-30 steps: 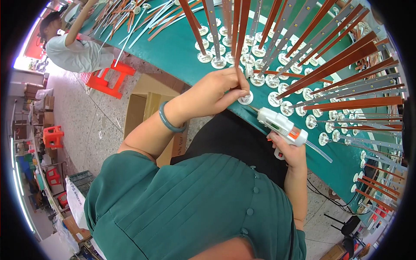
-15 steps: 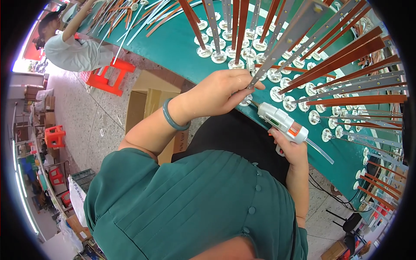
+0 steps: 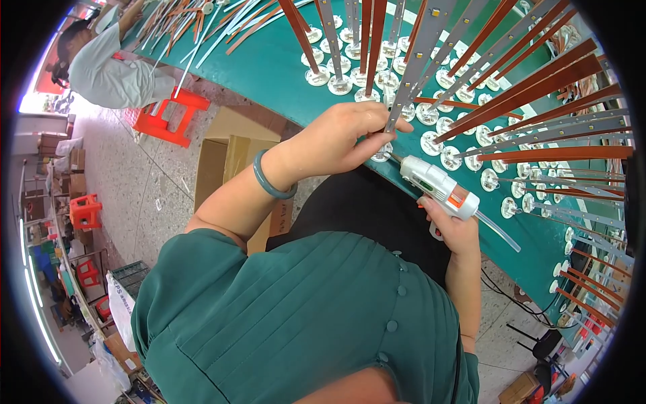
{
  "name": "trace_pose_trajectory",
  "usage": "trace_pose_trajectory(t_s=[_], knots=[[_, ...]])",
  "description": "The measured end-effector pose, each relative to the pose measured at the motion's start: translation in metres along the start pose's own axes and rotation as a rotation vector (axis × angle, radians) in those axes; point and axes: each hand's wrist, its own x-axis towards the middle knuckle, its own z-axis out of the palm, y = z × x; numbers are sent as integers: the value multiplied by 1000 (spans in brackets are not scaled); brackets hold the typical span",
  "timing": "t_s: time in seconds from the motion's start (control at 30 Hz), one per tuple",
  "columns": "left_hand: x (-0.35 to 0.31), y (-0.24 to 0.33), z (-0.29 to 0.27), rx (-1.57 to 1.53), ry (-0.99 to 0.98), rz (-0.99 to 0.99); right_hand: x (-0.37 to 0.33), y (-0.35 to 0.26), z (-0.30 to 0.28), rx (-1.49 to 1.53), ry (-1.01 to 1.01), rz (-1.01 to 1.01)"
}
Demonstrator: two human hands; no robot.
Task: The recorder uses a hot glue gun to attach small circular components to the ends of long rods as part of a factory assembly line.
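Note:
My left hand [image 3: 346, 138] pinches the lower end of a grey LED strip [image 3: 422, 54] between thumb and fingers. The strip stands up over a round white base [image 3: 381, 153] at the table's near edge; the fingers hide where strip and base meet. My right hand [image 3: 456, 229] grips a white hot glue gun [image 3: 439, 183] with an orange patch. Its nozzle points left at that base, very close to it; whether it touches I cannot tell. A clear glue stick [image 3: 499, 232] sticks out of the gun's back end.
Many white bases with upright brown strips [image 3: 375, 47] and grey strips crowd the green table [image 3: 269, 84] ahead and right. Loose strips [image 3: 222, 30] lie at the far left. An open cardboard box [image 3: 222, 158] and a red stool [image 3: 176, 121] stand left, near another person [image 3: 111, 67].
The grey LED strip has swung to a more upright position, its top moving left. My left hand has shifted slightly; the glue gun stays nearly in place. The other person's arm has lowered.

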Motion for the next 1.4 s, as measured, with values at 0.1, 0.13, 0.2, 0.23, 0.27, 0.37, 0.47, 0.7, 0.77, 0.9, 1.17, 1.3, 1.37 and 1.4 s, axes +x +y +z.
trace_pose_trajectory(t_s=[0.1,0.13,0.2,0.23,0.27,0.37,0.47,0.7,0.77,0.9,1.17,1.3,1.37,1.4], knots=[[-1,2,1,2,3,-14,2,-3,2,-5,7,5],[0,1,3,-14,34,0,2,-3,3,-8,13,7],[-1,1,3,-30,67,14,3,-5,5,1,15,20],[-1,0,2,-22,31,15,4,-6,6,11,18,32],[-1,0,1,-14,-4,16,5,-9,8,10,20,32],[0,-1,0,-4,-11,25,8,-17,11,3,32,43],[0,-1,-1,0,-34,1,10,-20,13,-37,19,74],[-1,0,4,-39,37,31,9,-17,14,-26,51,89],[-1,0,4,-40,33,34,9,-14,12,-38,55,99],[-1,0,3,-26,18,25,9,-12,10,-43,58,93],[-3,4,2,-18,30,8,6,-11,8,-68,66,140],[-12,13,-24,107,-25,-62,-3,-2,-6,89,74,134],[-20,11,-43,182,178,-25,-9,9,-17,254,19,37],[-22,5,-55,210,254,-57,-11,14,-19,254,12,27]])
